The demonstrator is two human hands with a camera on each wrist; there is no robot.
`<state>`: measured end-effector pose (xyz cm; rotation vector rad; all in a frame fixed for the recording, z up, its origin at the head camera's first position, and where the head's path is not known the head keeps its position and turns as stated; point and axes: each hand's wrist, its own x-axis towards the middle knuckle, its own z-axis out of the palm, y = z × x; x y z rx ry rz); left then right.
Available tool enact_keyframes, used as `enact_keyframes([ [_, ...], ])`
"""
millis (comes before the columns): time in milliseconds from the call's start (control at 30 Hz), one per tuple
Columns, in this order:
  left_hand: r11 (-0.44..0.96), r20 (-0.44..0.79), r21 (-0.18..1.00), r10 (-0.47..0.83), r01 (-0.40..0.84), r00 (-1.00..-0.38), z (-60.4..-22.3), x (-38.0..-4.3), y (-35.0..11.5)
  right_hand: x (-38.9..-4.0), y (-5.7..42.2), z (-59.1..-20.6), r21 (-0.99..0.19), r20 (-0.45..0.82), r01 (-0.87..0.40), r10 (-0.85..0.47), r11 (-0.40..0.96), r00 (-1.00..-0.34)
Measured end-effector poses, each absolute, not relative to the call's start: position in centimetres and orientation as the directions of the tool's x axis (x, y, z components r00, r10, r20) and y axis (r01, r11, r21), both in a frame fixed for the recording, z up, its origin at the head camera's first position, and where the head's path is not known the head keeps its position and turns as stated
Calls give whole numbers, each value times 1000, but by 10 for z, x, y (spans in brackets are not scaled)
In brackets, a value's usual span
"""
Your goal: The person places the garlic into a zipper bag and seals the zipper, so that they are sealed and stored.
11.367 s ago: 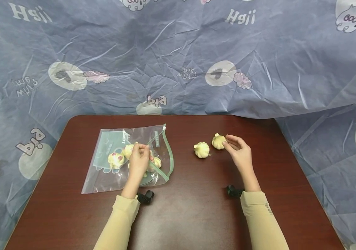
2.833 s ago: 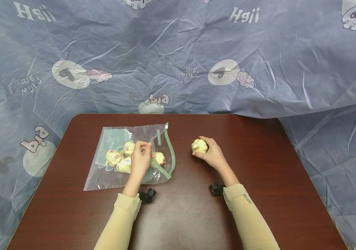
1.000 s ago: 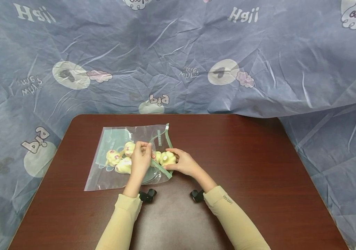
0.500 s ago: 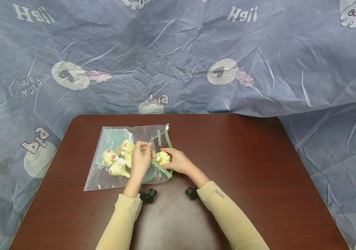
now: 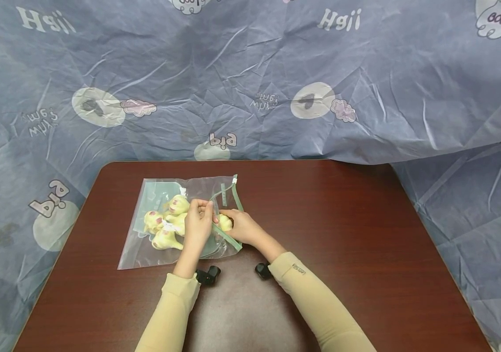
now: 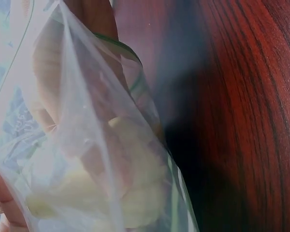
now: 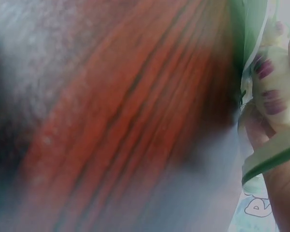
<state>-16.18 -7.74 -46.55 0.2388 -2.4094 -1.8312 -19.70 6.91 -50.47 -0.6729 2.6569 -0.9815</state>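
A clear zip bag (image 5: 133,256) with a green-edged mouth lies on the left of the table, its mouth facing right. My left hand (image 5: 199,225) pinches the upper layer at the mouth and holds it raised. Just inside the opening, my right hand (image 5: 250,231) grips a garlic bulb (image 5: 225,223); purple marks show on the bulb (image 7: 273,87) in the right wrist view. Several more garlic bulbs (image 5: 165,240) lie deeper in the bag, partly hidden behind my left hand. Through hazy plastic, the left wrist view shows pale garlic (image 6: 140,183) near the right hand's fingers.
The dark red-brown table (image 5: 343,210) extends to the right of the bag. Behind it and at its sides hangs a wrinkled blue printed cloth (image 5: 250,63). A black wrist camera (image 5: 208,275) sits at the left wrist, another (image 5: 262,270) at the right.
Two bulbs once on the table's right are gone from there. My right hand has carried one leftward into the bag mouth, and the bulbs inside have shifted left. My left hand keeps its place.
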Motion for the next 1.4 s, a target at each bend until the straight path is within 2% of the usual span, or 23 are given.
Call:
enact_keyframes([
  [167, 269, -9, 961, -192, -61, -981, -467, -162, -77, -194, 70, -504, -665, -74, -327, -495, 671, -866],
  [400, 277, -2, 959, -217, -63, -976, -467, -164, -77, -191, 83, -498, -830, -55, -213, -455, 516, -889],
  [600, 277, -9, 958, -220, -71, -976, -467, -163, -77, -191, 105, -491, -897, 3, -148, -330, 416, -944],
  [867, 268, -7, 961, -217, -66, -976, -466, -163, -77, -193, 128, -493, -945, -1, -67, -205, 321, -979],
  [1100, 261, -5, 963, -219, -63, -976, -465, -162, -76, -188, 133, -504, -935, -65, 13, -133, 354, -989],
  [1400, 259, 0, 964, -217, -57, -976, -463, -161, -78, -178, 120, -515, -914, -188, 123, -133, 388, -973],
])
